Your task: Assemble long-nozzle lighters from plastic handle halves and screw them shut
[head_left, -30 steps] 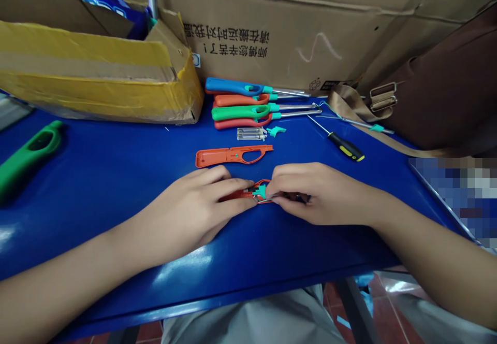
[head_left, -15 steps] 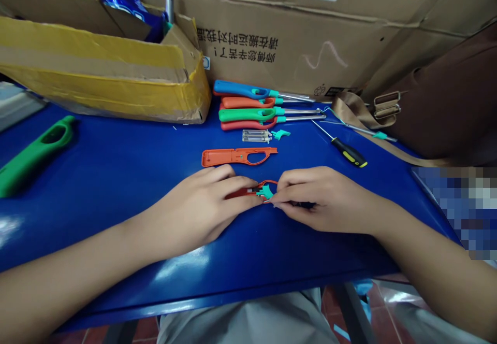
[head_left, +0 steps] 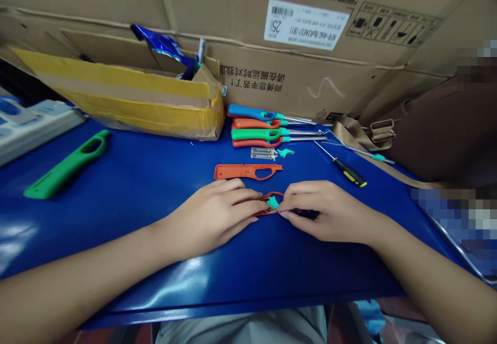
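Observation:
An open orange lighter casing half (head_left: 275, 194) lies on the blue table between my hands, with a teal trigger (head_left: 273, 202) set in its finger loop. My left hand (head_left: 221, 212) covers the casing's wide end, fingers closed over it. At the loop's other end, my right hand (head_left: 324, 210) pinches with thumb and fingertips close to the trigger; its fingers hide that end. Just beyond them rests a second orange casing half (head_left: 233, 171), hollow side up. Behind it are a clear fuel tank (head_left: 263, 153) and a loose teal trigger (head_left: 286, 153).
Several lighters (head_left: 256, 134) with metal barrels are lined up at the back. A screwdriver (head_left: 349, 172) and a thin rod with a teal part (head_left: 378, 157) lie right. A green casing (head_left: 70, 167) is at left, near a yellow-taped box (head_left: 155, 111). A large carton (head_left: 248, 48) stands behind.
The head view has tilted upward, so everything sits lower in the picture. Both hands stay at the casing; my left fingertips now lie closer over the trigger's left side.

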Motion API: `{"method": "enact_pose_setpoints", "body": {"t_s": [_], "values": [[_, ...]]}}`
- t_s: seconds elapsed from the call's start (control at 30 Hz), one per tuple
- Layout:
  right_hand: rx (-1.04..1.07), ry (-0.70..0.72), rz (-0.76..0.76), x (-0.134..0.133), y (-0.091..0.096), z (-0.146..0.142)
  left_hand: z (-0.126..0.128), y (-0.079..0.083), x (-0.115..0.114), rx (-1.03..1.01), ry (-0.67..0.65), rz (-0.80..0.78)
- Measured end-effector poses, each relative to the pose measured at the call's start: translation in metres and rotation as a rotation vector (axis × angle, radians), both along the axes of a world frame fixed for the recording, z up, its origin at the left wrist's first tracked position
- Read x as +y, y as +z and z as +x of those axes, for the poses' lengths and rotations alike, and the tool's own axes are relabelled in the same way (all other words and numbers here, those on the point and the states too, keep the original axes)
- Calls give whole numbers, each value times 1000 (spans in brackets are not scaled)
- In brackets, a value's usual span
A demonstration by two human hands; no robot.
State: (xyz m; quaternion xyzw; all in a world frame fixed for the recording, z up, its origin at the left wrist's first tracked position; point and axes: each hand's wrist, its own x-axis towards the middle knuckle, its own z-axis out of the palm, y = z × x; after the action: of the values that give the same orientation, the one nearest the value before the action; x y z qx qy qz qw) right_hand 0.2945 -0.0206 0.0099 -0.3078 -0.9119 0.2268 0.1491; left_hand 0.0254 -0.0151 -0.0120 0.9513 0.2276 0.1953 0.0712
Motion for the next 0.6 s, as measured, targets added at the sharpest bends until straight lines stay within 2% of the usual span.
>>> {"method": "enact_pose_setpoints", "body": {"t_s": [0.13,0.2,0.4,0.6], "values": [[44,28,9,4,-3,0,-4,3,4,-53,31,-144],[80,48,21,6,-4,0,-7,5,8,-101,68,-157],[120,45,45,10,-8,1,-12,8,30,-179,204,-61],[142,39,-6,9,-15,-1,-5,18,55,-49,200,21]]}}
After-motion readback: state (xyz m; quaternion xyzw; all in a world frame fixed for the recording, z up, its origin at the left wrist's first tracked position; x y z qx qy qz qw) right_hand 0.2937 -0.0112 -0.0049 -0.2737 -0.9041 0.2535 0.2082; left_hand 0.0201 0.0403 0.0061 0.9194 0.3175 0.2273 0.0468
